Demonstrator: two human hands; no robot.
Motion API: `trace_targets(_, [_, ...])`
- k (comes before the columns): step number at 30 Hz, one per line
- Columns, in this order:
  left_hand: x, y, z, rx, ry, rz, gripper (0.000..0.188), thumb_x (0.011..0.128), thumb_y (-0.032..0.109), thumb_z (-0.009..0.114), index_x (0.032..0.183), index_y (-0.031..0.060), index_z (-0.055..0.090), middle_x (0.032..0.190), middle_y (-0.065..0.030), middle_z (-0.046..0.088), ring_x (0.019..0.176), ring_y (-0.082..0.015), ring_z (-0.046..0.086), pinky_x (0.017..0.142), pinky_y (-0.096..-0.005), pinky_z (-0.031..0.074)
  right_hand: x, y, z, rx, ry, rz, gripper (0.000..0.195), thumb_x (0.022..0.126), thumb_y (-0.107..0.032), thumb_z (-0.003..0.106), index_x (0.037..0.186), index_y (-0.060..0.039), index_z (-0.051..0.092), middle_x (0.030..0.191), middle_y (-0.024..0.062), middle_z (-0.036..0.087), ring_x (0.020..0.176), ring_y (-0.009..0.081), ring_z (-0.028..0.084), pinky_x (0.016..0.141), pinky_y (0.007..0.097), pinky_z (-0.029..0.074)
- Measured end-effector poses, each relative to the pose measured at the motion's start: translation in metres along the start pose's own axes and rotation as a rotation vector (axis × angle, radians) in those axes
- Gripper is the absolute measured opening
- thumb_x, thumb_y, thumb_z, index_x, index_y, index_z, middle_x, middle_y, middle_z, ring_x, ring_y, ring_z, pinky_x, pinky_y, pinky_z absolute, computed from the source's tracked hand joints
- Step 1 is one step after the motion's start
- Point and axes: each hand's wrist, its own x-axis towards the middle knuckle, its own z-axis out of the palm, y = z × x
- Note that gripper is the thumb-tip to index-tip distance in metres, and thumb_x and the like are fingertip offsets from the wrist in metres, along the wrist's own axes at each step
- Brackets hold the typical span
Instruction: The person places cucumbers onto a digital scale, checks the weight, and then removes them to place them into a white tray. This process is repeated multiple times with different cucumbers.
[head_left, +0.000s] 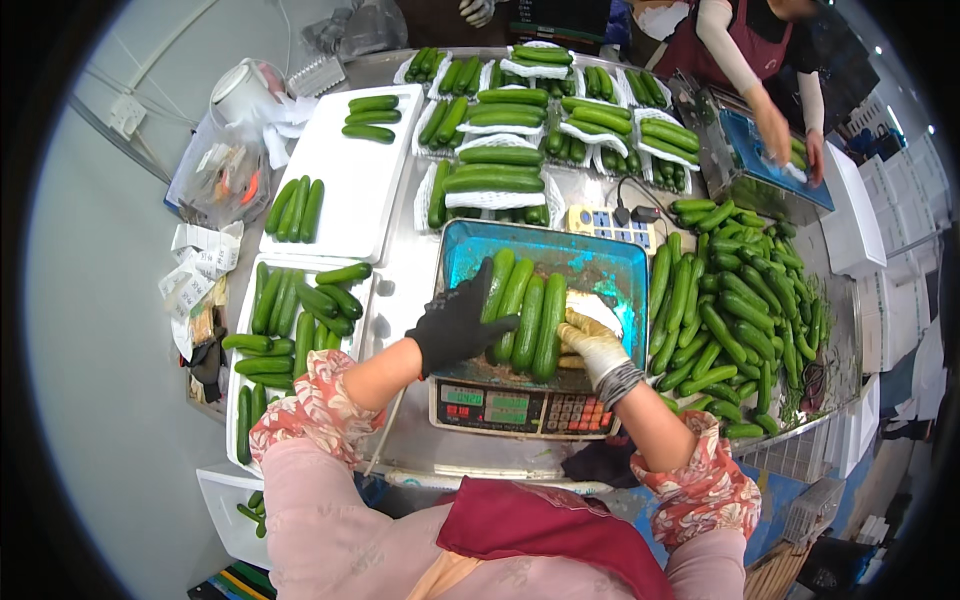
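Several cucumbers (531, 322) lie side by side in the blue, worn pan (630, 259) of a digital weighing scale (491, 409). My left hand (457, 319), in a black glove, grips the row from the left, its thumb across the lower part of the leftmost cucumbers. From the other side my right hand (596, 349), in a white and yellowish glove, holds the rightmost cucumber with curled fingers. Its fingertips are partly hidden. A pale patch shows in the pan above this hand. Lit digits show on the scale's front panel.
Packed cucumbers in white foam netting (495, 199) stand behind the scale, beside a power strip (611, 226). Loose cucumbers (742, 300) are heaped at right. White foam trays (360, 180) with cucumbers lie left. A co-worker's hands (772, 139) work at another scale (757, 157).
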Motion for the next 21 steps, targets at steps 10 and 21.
trace_targets(10, [0.026, 0.01, -0.017, -0.766, -0.183, -0.026, 0.071, 0.079, 0.042, 0.068, 0.128, -0.0011, 0.04, 0.112, -0.0173, 0.058, 0.1, -0.0253, 0.058, 0.086, -0.0354, 0.046, 0.008, 0.005, 0.006, 0.156, 0.045, -0.016, 0.042, 0.088, -0.036, 0.06, 0.121, -0.0089, 0.055, 0.1, 0.0053, 0.062, 0.085, 0.0165, 0.06, 0.073, 0.0348, 0.052])
trace_targets(21, [0.017, 0.044, 0.02, -1.213, -0.168, 0.056, 0.079, 0.079, 0.023, 0.072, 0.141, 0.006, 0.025, 0.129, -0.0083, 0.046, 0.115, -0.0168, 0.046, 0.095, -0.032, 0.04, 0.02, 0.056, 0.03, -0.16, 0.204, -0.617, 0.042, 0.098, -0.034, 0.039, 0.122, -0.0025, 0.055, 0.11, 0.0158, 0.061, 0.105, 0.0291, 0.055, 0.095, 0.0352, 0.04])
